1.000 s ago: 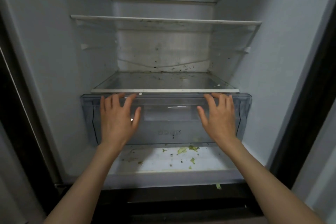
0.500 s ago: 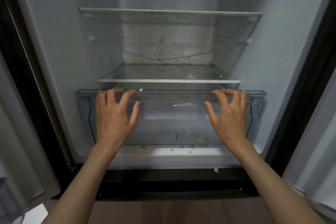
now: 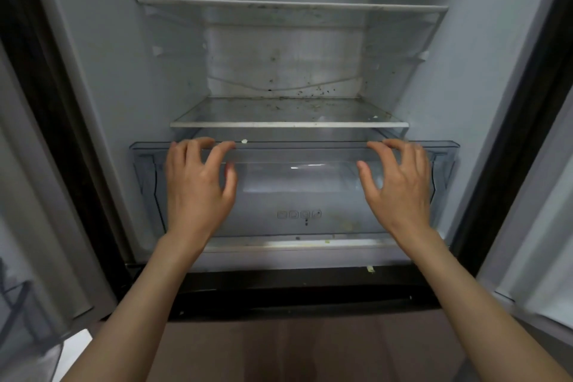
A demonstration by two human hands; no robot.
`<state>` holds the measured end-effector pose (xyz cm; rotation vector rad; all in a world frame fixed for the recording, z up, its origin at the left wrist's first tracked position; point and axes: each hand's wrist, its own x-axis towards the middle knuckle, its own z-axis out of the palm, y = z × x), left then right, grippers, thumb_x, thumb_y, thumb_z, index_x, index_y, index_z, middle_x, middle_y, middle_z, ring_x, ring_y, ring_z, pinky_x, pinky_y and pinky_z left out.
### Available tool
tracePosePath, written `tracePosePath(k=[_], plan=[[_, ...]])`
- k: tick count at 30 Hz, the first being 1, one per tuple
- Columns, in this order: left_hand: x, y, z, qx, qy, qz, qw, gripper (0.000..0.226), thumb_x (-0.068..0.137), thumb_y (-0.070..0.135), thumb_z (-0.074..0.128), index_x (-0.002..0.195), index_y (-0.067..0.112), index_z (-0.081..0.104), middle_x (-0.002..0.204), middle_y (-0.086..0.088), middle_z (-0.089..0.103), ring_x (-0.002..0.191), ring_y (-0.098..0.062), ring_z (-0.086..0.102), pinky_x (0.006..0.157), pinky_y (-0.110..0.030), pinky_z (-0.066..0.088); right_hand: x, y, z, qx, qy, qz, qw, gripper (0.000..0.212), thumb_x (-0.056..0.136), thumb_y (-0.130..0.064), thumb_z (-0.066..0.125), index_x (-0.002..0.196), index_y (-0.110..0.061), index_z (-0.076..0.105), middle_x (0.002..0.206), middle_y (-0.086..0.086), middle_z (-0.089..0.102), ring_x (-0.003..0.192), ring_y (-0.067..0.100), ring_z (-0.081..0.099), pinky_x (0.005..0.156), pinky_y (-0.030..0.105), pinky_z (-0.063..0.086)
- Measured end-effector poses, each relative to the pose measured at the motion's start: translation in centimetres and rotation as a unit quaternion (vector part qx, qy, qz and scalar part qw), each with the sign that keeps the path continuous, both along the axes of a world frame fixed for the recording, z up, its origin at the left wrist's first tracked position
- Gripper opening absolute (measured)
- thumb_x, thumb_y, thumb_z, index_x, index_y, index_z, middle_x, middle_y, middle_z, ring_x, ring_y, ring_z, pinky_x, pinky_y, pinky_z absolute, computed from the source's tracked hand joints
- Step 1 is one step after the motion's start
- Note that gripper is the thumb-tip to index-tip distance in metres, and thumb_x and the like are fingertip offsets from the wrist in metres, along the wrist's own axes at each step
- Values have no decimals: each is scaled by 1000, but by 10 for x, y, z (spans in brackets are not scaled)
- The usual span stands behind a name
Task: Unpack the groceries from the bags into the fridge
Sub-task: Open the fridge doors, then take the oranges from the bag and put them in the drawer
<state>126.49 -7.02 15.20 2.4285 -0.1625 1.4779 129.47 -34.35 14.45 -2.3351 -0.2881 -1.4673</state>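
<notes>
Fingers of both hands, left hand [image 3: 198, 192] and right hand [image 3: 400, 192], hook over the crisper drawer [image 3: 297, 195] rim, which has slid outward; above it, the glass shelf [image 3: 288, 125] stands bare, groceries nowhere visible

Brown floor [image 3: 279, 350] visible at bottom of view; dark vertical frame strips [image 3: 55, 133] flank the lit white compartment; grey door panels [image 3: 533, 226] stand open on both sides, ambient light dim.
</notes>
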Motion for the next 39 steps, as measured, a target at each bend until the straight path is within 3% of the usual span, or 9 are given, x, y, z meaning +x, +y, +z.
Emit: tracePosePath(k=[3, 6, 9, 15, 20, 23, 32, 39], plan=[[-7, 0, -7, 20, 39, -13, 999, 41, 86, 20, 50, 126, 11, 54, 126, -20, 50, 120, -38, 40, 99, -58, 36, -14, 3, -14, 15, 55, 37, 998, 46, 89, -34, 43, 128, -10, 53, 137, 18, 45, 130, 31, 36, 110, 41, 26], [-22, -2, -21, 22, 84, -32, 996, 43, 89, 16, 54, 131, 9, 49, 141, -21, 37, 134, -38, 28, 106, -58, 29, -36, 16, -32, 30, 87, 74, 993, 47, 90, -34, 41, 128, -10, 52, 138, 17, 44, 128, 31, 38, 106, 39, 31], [-48, -6, -44, 43, 122, -34, 991, 43, 89, 22, 48, 130, 10, 49, 140, -20, 40, 133, -37, 32, 106, -59, 29, -61, 31, -56, -8, 143, 100, 985, 48, 90, -37, 40, 129, -11, 51, 135, 16, 47, 126, 31, 42, 103, 46, 38], [-121, -11, -107, 84, 231, 25, 969, 42, 90, 23, 52, 130, 12, 50, 137, -18, 46, 132, -36, 35, 108, -55, 29, -108, 44, -111, -93, 246, 137, 955, 45, 88, -34, 50, 129, -14, 52, 132, 14, 52, 123, 30, 48, 103, 46, 36], [-195, -23, -164, 51, 336, 81, 937, 47, 86, 33, 36, 124, 11, 55, 127, -20, 54, 120, -40, 48, 97, -54, 41, -167, 31, -159, -155, 322, 197, 913, 49, 90, -39, 39, 130, -13, 52, 132, 16, 52, 123, 32, 49, 106, 47, 33], [-247, -37, -191, 40, 379, 116, 917, 46, 86, 35, 34, 122, 15, 54, 125, -15, 55, 121, -36, 47, 100, -52, 37, -203, 29, -178, -191, 371, 234, 878, 51, 89, -38, 39, 133, -15, 48, 136, 15, 49, 126, 31, 45, 108, 47, 28], [-387, -14, -209, -37, 436, 240, 867, 46, 90, 37, 31, 123, 17, 56, 129, -13, 55, 125, -33, 48, 101, -51, 36, -285, 106, -192, -238, 321, 364, 841, 45, 78, -31, 55, 118, -11, 60, 113, 14, 64, 103, 31, 62, 92, 49, 46], [-522, 43, -217, -133, 437, 360, 813, 43, 92, 36, 36, 126, 17, 55, 132, -12, 53, 127, -32, 46, 104, -47, 34, -382, 212, -204, -281, 306, 491, 766, 44, 83, -34, 48, 119, -11, 58, 115, 13, 63, 107, 30, 60, 94, 47, 45]])
